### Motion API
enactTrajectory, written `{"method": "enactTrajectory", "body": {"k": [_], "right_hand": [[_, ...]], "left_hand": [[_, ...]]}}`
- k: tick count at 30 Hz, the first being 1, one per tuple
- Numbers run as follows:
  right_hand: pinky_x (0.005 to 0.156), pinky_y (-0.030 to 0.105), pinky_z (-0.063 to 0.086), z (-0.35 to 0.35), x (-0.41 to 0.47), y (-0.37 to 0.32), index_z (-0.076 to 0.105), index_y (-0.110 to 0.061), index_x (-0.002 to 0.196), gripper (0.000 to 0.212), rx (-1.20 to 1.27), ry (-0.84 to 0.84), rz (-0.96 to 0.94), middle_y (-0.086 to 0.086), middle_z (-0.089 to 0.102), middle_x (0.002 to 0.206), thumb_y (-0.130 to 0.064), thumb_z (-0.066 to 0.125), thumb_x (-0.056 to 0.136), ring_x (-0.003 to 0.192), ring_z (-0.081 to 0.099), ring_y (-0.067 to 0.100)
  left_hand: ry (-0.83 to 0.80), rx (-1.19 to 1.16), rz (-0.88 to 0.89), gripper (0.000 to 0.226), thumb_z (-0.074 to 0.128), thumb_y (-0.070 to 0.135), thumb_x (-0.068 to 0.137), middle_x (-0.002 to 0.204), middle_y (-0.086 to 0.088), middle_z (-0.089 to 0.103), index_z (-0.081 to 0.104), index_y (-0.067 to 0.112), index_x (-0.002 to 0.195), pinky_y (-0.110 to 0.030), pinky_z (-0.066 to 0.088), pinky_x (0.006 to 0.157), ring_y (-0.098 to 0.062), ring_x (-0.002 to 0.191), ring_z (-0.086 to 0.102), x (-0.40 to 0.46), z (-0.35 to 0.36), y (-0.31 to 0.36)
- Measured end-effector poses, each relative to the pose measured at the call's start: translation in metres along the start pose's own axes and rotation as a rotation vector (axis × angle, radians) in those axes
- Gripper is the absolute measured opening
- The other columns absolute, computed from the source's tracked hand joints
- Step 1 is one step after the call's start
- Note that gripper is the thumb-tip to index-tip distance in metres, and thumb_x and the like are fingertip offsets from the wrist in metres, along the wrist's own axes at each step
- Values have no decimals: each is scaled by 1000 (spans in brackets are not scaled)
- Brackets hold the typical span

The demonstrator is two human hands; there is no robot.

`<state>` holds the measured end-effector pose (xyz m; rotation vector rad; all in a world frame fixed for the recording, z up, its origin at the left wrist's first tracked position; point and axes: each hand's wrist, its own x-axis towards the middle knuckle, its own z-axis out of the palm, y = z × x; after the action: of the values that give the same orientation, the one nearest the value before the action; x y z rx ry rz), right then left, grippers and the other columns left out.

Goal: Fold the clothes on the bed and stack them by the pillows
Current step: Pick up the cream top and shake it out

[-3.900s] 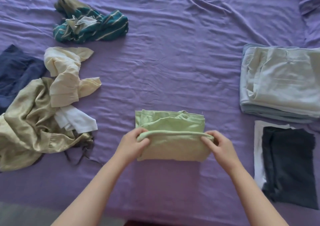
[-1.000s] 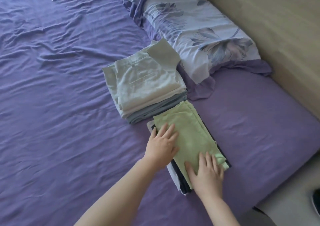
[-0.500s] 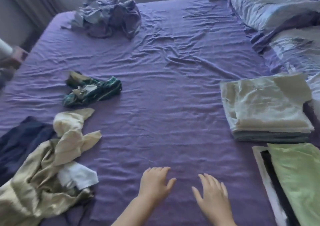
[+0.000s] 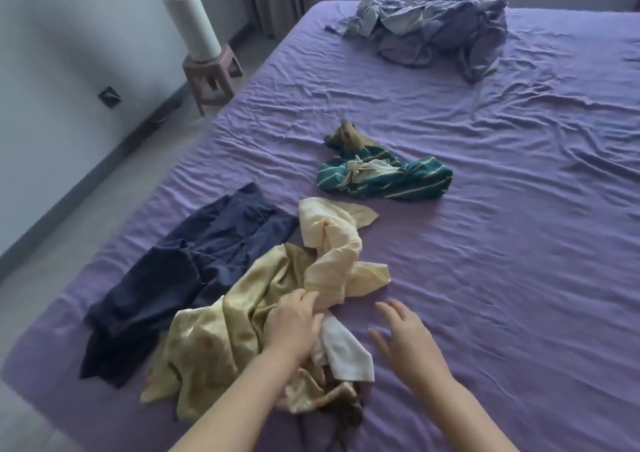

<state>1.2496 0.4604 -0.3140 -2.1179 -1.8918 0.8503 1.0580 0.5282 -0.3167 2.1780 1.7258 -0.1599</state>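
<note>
Head view: the left hand (image 4: 294, 325) rests on a heap of unfolded clothes near the bed's front left corner, its grip curled into the gold satin garment (image 4: 221, 340) where the cream garment (image 4: 332, 254) crosses it. The right hand (image 4: 403, 335) hovers just beside the heap over the purple sheet (image 4: 502, 243), grip spread and holding nothing. A white cloth (image 4: 348, 354) lies between the hands, a navy garment (image 4: 180, 278) left of the heap. A teal striped garment (image 4: 384, 174) lies apart at mid-bed; a crumpled blue-grey bundle (image 4: 433, 25) lies at the far end. A white fan (image 4: 188, 15) stands on a stool (image 4: 213, 77) beside the bed.
</note>
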Motion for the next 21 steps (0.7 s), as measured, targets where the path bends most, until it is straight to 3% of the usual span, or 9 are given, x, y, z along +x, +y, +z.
{"method": "enactTrajectory", "body": {"k": [5, 7, 9, 12, 14, 17, 21], "right_hand": [[94, 37, 44, -6, 75, -36, 43, -18, 137, 51, 112, 92, -95, 1, 39, 140, -23, 59, 89, 122, 43, 26], [94, 38, 44, -5, 87, -39, 43, -19, 137, 52, 109, 101, -119, 0, 39, 140, -20, 60, 87, 120, 45, 25], [97, 37, 42, -7, 90, -37, 42, -19, 138, 58, 149, 93, -146, 0, 38, 143, -18, 65, 85, 123, 44, 25], [99, 23, 37, -23, 80, -37, 38, -16, 141, 70, 268, 97, -213, 3, 39, 142, -17, 73, 80, 125, 43, 18], [91, 14, 38, -39, 69, -40, 45, -13, 135, 66, 357, 211, -233, -6, 51, 128, -8, 75, 76, 110, 51, 5], [69, 12, 43, -86, 50, -46, 63, -33, 99, 30, 538, 422, -132, -26, 65, 83, -9, 69, 83, 76, 57, -5], [59, 6, 39, -174, 21, -51, 65, -36, 79, 25, 599, 543, -132, -27, 66, 71, -11, 67, 85, 64, 57, -8]], "left_hand": [[-13, -227, -93, 68, 58, 30, 89, 133, -12, 50, 24, 17, 147, -37, 36, 104, -27, 125, 44, 59, -8, -18], [-5, -300, -89, 62, 55, 21, 87, 125, -12, 57, 32, 20, 144, -36, 41, 98, -28, 117, 51, 72, -10, -13], [29, -526, -47, 50, 56, 14, 86, 118, -6, 62, 46, 19, 134, -31, 44, 93, -25, 111, 57, 77, -18, -2], [36, -921, 43, 42, 62, 11, 87, 108, -5, 64, 50, 18, 127, -31, 47, 91, -22, 100, 61, 75, -47, 22], [45, -1061, 102, 42, 64, 12, 86, 104, -10, 63, 50, 24, 124, -30, 51, 86, -17, 90, 62, 72, -77, 39], [64, -1189, 151, 39, 63, 11, 88, 92, -5, 64, 49, 25, 122, -14, 50, 67, -2, 73, 62, 62, -129, 63], [-11, -1297, 234, 48, 65, 27, 87, 94, -6, 63, 47, 20, 132, -23, 51, 75, -11, 80, 62, 33, -194, 99]]}}
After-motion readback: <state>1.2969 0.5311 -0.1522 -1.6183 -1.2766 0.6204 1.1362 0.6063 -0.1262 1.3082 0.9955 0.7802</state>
